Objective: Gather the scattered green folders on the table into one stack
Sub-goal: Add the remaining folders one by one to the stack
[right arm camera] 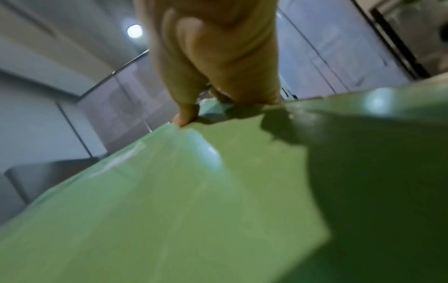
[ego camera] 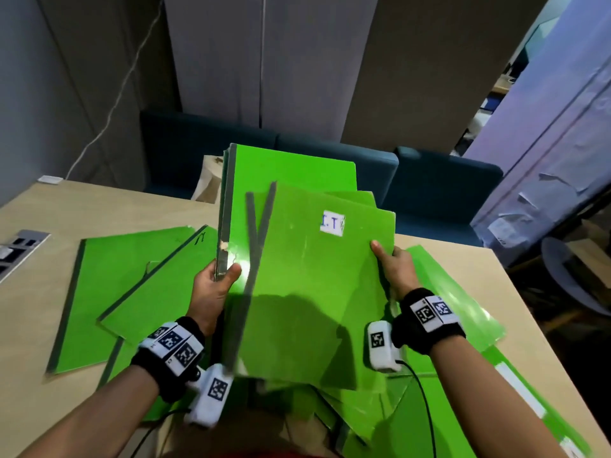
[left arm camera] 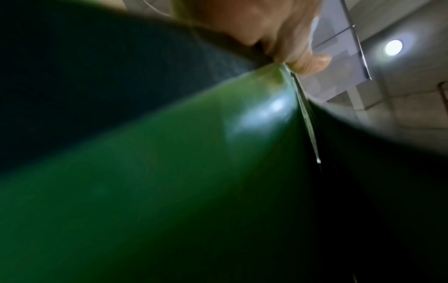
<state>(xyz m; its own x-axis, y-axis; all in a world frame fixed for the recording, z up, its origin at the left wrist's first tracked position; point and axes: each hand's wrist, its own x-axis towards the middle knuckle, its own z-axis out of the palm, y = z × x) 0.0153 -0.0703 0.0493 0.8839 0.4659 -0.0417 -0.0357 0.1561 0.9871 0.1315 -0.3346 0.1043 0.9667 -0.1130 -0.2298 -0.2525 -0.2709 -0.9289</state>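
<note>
Hands (ego camera: pixel 215 289) around glossy green folders (ego camera: pixel 314 276)

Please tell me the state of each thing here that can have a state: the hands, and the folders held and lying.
left hand: grips the held folders' left edge
right hand: grips their right edge
held folders: lifted, tilted, fanned unevenly
labelled folder: front of the bundle
folders on table: flat, scattered, overlapping
</note>
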